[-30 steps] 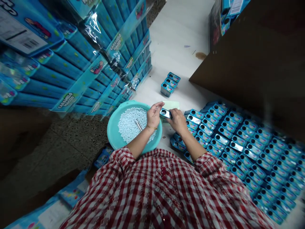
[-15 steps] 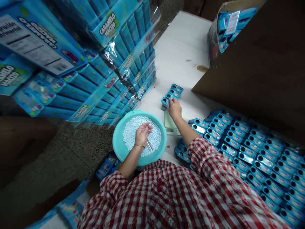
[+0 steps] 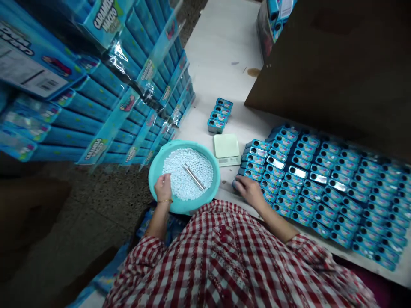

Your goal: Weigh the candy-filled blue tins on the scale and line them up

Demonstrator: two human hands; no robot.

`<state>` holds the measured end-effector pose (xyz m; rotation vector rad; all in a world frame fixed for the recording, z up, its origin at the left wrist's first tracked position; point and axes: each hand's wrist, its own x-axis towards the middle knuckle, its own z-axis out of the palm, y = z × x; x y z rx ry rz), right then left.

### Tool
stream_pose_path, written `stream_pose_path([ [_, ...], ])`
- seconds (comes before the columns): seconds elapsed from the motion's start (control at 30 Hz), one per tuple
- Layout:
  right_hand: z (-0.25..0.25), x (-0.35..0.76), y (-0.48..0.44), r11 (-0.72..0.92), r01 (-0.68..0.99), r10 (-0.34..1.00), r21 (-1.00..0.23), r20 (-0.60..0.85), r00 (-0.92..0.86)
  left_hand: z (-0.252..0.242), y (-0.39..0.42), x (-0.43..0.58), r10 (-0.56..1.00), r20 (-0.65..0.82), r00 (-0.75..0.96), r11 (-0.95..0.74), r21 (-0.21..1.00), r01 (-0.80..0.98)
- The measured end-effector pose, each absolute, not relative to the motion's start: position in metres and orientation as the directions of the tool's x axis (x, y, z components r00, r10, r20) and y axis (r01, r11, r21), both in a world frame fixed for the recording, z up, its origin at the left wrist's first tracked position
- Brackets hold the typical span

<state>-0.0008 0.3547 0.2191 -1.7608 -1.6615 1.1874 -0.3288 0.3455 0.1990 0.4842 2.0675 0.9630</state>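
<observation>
My left hand (image 3: 163,187) rests at the near left side of a teal basin (image 3: 153,167), fingers curled down into the small white candies (image 3: 189,171) that fill it. A metal scoop (image 3: 194,177) lies on the candies, apart from that hand. My right hand (image 3: 249,191) reaches to the near left corner of a large block of open blue tins (image 3: 321,179). Its fingers are closed round one tin (image 3: 238,185) at the block's edge. A small pale green scale (image 3: 226,146) stands bare between the basin and the tins.
A short row of closed blue tins (image 3: 220,114) sits on the white table (image 3: 218,55) beyond the scale. Tall stacks of wrapped blue packs (image 3: 128,85) rise at the left. A brown cardboard box (image 3: 337,64) looms at the right. Speckled floor shows below left.
My right hand left the far row of tins and came back to the near corner of the tin block. My left hand slid to the basin's near left edge.
</observation>
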Motion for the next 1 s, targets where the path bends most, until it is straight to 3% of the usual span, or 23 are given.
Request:
stream_pose_path([
  [0.07,0.210,-0.040,0.347,-0.347,0.451,0.897,-0.822,-0.432,-0.097,0.203,0.330,-0.356,0.635,-0.253,-0.730,0.643,0.697,0.318],
  [0.13,0.197,-0.074,0.346,-0.476,0.359,0.840,-0.803,-0.535,-0.084,0.205,0.314,-0.381,0.638,-0.142,-0.757,0.665,0.596,0.450],
  [0.23,0.180,-0.103,0.346,-0.607,0.227,0.769,-0.761,-0.635,-0.074,0.196,0.295,-0.406,0.607,-0.244,-0.757,0.755,0.475,0.452],
  [0.33,0.180,-0.111,0.339,-0.654,0.097,0.752,-0.750,-0.659,-0.023,0.186,0.287,-0.410,0.560,-0.396,-0.728,0.795,0.503,0.338],
  [0.5,0.214,-0.094,0.320,-0.594,-0.057,0.799,-0.803,-0.596,0.078,0.216,0.294,-0.382,0.541,-0.513,-0.667,0.711,0.702,0.037],
  [0.67,0.255,-0.028,0.303,-0.520,-0.207,0.760,-0.829,-0.560,0.329,0.261,0.334,-0.329,0.810,-0.432,-0.396,0.392,0.902,-0.182],
  [0.77,0.274,0.035,0.287,-0.464,-0.234,0.706,-0.854,-0.516,0.485,0.262,0.351,-0.291,0.858,-0.479,-0.187,0.412,0.858,-0.306],
  [0.87,0.282,0.106,0.263,-0.407,-0.235,0.636,-0.883,-0.459,0.620,0.240,0.357,-0.257,0.749,-0.660,-0.052,0.589,0.700,-0.404],
  [0.9,0.282,0.130,0.255,-0.351,-0.267,0.553,-0.897,-0.429,0.714,0.229,0.357,-0.247,0.715,-0.699,-0.029,0.630,0.661,-0.408],
  [1.0,0.277,0.194,0.229,-0.212,-0.337,0.421,-0.917,-0.397,0.816,0.195,0.359,-0.221,0.669,-0.734,-0.112,0.709,0.676,-0.199],
])
